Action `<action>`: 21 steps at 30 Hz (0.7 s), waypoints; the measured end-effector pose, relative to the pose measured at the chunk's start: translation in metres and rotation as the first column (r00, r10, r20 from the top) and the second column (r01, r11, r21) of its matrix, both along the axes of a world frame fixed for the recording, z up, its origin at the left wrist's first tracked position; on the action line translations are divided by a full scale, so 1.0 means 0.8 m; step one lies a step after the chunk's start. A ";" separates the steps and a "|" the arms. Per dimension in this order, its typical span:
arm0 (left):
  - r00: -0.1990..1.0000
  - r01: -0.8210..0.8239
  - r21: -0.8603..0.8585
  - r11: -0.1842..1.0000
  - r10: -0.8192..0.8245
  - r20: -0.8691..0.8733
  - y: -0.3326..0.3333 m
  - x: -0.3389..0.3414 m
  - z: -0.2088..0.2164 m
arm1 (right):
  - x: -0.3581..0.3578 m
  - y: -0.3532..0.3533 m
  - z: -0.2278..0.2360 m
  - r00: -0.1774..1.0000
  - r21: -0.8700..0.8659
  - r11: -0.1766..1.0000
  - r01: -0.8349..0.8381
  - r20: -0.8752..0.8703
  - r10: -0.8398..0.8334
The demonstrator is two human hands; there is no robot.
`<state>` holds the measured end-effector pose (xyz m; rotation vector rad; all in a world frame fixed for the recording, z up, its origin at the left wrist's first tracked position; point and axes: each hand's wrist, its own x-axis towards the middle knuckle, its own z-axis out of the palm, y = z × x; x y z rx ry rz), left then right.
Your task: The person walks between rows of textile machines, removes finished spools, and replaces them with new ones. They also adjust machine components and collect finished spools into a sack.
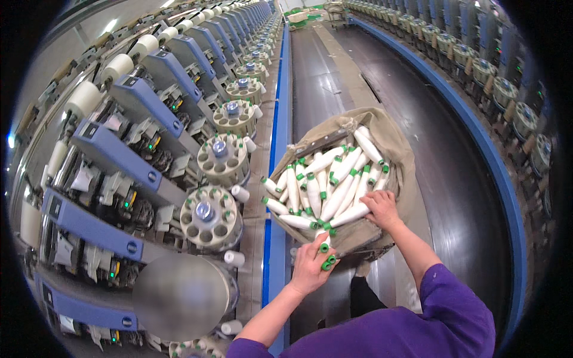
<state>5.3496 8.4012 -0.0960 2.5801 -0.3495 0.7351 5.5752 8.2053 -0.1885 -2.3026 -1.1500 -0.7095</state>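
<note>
A beige cloth bag [399,143] in front of me holds many white yarn bobbins [314,194] with green ends, lying in all directions. My left hand [307,268], at the bag's near edge, is closed round several bobbins [322,238]; their green ends stick out beside the fingers. Inside the bag's right side, my right hand [382,207] has its fingers curled over the end of another white bobbin [350,215]. That bobbin slants toward the near left, its green tip close to the left hand.
Along the left runs a winding machine with blue arms [152,107], white yarn cones [85,99] and round bobbin magazines [210,218]. A blue rail [278,131] edges it. Another machine row [503,89] lines the right, across the dark floor [465,227].
</note>
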 end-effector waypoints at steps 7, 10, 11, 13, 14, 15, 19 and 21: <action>0.983 0.170 -0.815 0.554 -0.040 0.178 -0.027 -0.183 0.117 | -0.074 0.031 0.066 0.860 0.039 0.959 0.281 -0.454 -0.233; 0.979 0.193 -0.981 -0.020 -0.062 0.194 -0.002 -0.269 0.110 | -0.191 0.028 0.084 0.558 0.377 0.919 0.115 -0.790 0.254; 0.974 0.182 -0.974 -0.132 -0.113 0.197 0.004 -0.285 0.094 | -0.235 0.023 0.084 0.477 0.418 0.907 0.052 -0.808 0.345; 0.952 0.136 -0.923 -0.360 -0.212 0.222 0.009 -0.312 0.051 | -0.313 -0.006 0.076 0.252 0.470 0.883 -0.009 -0.853 0.456; 0.981 0.015 -0.913 -0.408 -0.169 0.092 0.008 -0.314 0.022 | -0.352 -0.025 0.066 0.107 0.520 0.854 -0.001 -0.849 0.517; 0.974 -0.094 -0.890 -0.447 -0.225 0.010 0.000 -0.329 0.002 | -0.400 -0.048 0.059 -0.029 0.483 0.872 0.079 -0.873 0.487; 0.823 -0.389 -0.783 -0.486 -0.566 -0.058 -0.033 -0.331 -0.037 | -0.533 -0.197 0.063 0.230 0.267 0.895 0.357 -0.954 0.193; 0.686 -0.421 -0.815 -0.397 -0.728 0.000 -0.060 -0.333 -0.021 | -0.609 -0.270 0.079 0.176 0.305 0.739 0.601 -0.952 0.249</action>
